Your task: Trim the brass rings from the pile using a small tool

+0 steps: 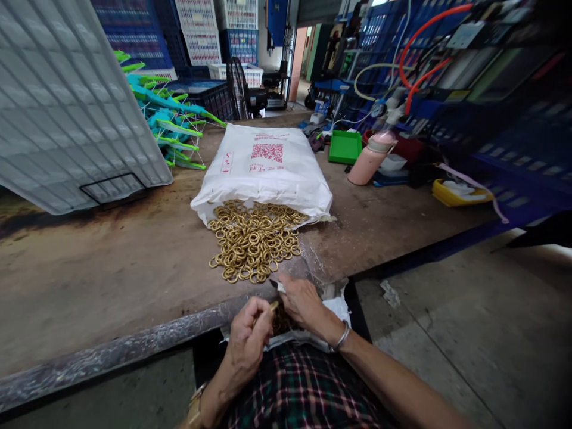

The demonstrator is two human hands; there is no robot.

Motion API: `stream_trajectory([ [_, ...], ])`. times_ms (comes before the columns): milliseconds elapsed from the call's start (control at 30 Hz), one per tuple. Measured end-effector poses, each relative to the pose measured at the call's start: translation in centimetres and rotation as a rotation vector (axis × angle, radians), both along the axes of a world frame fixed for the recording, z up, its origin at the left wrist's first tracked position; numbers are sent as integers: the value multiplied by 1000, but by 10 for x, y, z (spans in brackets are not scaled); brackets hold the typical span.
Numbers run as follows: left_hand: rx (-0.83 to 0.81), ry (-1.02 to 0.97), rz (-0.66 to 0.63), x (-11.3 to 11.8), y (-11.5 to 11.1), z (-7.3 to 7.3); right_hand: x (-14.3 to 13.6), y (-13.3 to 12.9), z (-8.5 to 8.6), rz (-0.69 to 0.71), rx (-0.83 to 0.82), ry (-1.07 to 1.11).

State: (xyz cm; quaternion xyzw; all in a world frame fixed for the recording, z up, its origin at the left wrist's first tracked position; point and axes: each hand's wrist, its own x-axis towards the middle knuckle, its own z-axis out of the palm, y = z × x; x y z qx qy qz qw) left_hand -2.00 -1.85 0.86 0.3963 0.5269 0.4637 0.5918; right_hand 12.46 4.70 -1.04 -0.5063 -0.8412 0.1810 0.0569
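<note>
At the lower centre of the frame, a gold-coloured ring (274, 305) is pinched between the thumb and fingers of the left hand (251, 329), while a small dark-tipped tool (279, 286) is gripped by the curled fingers of the right hand (304, 301). The work is judged to be under way on this one ring; a large pile of rings (254, 238) is left at the centre, at the mouth of a white sack (290, 170). Darker contents are held in a pale lap bag (340, 308) under the hands, but how many rings are finished cannot be told. The worn brown table (134, 250) is edged with scuffed film. A pale crate (75, 101) is stood on its side at upper left, a pink bottle (370, 161) and a green tray (345, 147) are set at upper right, and stacked crates (196, 30) are seen along the top
</note>
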Motion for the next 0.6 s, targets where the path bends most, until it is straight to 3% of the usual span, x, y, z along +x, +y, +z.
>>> stream_trajectory([
  [133,-85,-243,-68,1,0,5,10,14,-6,-141,96,149],
  [233,-174,-420,-17,-1,4,-4,5,25,-4,-281,79,331],
  [333,-223,-482,31,-4,6,-13,-8,37,1,-376,17,379],
  [500,-226,-493,61,-7,5,-18,-25,57,1,-391,-7,293],
  [600,-261,-541,111,-8,6,-18,-24,65,-4,-360,-50,402],
])
